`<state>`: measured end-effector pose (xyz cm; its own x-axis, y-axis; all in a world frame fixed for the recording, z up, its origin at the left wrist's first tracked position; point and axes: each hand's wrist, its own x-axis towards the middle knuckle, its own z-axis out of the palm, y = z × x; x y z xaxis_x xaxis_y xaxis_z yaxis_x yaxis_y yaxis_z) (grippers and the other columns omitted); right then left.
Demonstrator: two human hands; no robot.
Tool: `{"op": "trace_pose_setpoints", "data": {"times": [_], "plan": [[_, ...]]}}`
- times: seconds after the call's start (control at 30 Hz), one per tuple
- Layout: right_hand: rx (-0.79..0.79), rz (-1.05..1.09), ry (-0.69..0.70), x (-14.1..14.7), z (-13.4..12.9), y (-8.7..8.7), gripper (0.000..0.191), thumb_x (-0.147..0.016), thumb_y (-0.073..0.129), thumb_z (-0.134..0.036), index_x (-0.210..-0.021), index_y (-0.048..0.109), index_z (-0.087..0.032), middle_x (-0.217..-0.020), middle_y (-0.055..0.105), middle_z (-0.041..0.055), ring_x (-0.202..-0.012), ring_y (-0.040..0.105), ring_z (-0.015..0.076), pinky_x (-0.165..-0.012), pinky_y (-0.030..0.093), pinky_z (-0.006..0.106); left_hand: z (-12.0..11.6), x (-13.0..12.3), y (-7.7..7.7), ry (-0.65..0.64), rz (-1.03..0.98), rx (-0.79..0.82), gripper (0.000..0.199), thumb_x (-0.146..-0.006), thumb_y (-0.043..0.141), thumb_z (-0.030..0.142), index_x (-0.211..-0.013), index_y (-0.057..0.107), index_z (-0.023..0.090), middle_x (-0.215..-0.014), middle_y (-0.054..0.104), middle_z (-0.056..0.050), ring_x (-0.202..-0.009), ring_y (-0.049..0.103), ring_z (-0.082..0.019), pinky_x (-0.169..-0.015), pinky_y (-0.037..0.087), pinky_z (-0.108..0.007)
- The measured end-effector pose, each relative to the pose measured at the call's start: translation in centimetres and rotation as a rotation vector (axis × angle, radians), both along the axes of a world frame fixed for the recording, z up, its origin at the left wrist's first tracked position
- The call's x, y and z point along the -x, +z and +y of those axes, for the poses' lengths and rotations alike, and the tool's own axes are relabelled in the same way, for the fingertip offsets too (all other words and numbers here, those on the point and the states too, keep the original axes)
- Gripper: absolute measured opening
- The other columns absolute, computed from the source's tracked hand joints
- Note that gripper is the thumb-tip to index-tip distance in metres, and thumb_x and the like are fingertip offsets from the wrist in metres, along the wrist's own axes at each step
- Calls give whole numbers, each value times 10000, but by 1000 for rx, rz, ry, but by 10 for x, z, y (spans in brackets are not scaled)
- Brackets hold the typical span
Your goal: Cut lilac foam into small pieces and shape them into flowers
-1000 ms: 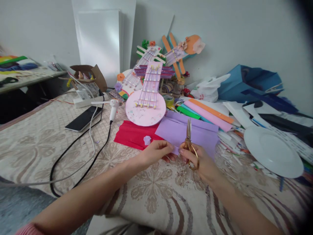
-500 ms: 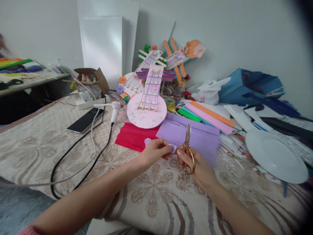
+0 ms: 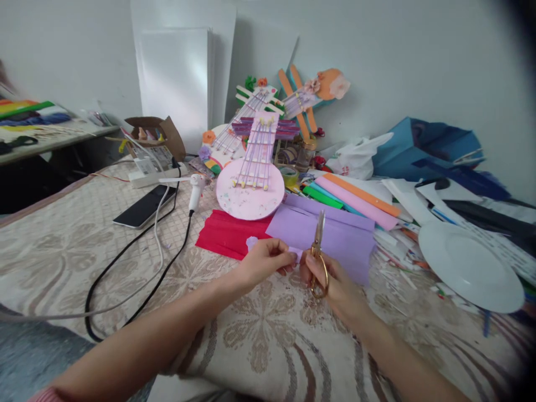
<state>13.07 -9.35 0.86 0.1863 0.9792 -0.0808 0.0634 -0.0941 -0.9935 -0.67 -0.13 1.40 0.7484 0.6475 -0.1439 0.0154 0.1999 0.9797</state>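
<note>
My left hand (image 3: 271,258) pinches a small strip of purple crepe paper (image 3: 296,254) between thumb and fingers. Gold-handled scissors (image 3: 318,245) rest in my right hand (image 3: 329,274), their blades pointing up and away from me. The fingertips of that hand are close to the strip's right end; whether they grip it I cannot tell. Beyond my hands lie a purple crepe paper sheet (image 3: 347,237) and a red crepe paper sheet (image 3: 221,231). A small crumpled purple piece (image 3: 252,243) sits on the red sheet. The pink handmade string instrument (image 3: 250,195) stands behind them.
To the left are a white glue gun (image 3: 196,192), a phone (image 3: 144,206) and looping cables (image 3: 119,248). On the right lie rolled coloured papers (image 3: 360,195), a white plate (image 3: 469,268) and paper scraps. Two more decorated instruments (image 3: 310,97) lean at the wall.
My right hand with the scissors has shifted slightly left, closer to my left hand and the purple strip. My left hand stays in nearly the same place.
</note>
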Motion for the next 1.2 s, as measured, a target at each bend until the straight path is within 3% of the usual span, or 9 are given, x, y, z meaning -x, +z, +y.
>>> {"op": "trace_pose_setpoints", "data": {"times": [0.17, 0.37, 0.53, 1.2], "plan": [[-72, -108, 108, 1, -4, 2, 382, -890, 281, -528, -781, 460, -207, -651, 440, -18, -585, 395, 131, -543, 334, 258, 3, 2, 6, 120, -80, 96, 223, -720, 629, 308, -698, 503, 125, -637, 595, -16, -564, 545, -80, -567, 424, -215], [-12, -384, 173, 5, -9, 6, 407, -885, 282, -537, -689, 410, -203, -563, 418, -31, -532, 397, 127, -512, 325, 258, 4, 1, 7, 186, -185, 149, 230, -709, 654, 272, -711, 479, 123, -720, 636, -50, -662, 611, -110, -648, 463, -235], [41, -395, 185, 9, -10, 1, 430, -857, 307, -572, -667, 413, -200, -474, 380, -57, -433, 338, 106, -434, 272, 242, 3, 0, 7, 211, -243, 180, 232, -698, 665, 250, -695, 475, 117, -671, 628, -42, -631, 613, -109, -643, 480, -242], [40, -347, 160, 8, -9, 0, 400, -833, 378, -556, -655, 423, -201, -444, 358, -70, -414, 334, 102, -416, 272, 234, 4, 0, 10, 222, -261, 214, 226, -693, 661, 237, -695, 461, 132, -660, 638, -50, -628, 613, -114, -663, 475, -257]]}}
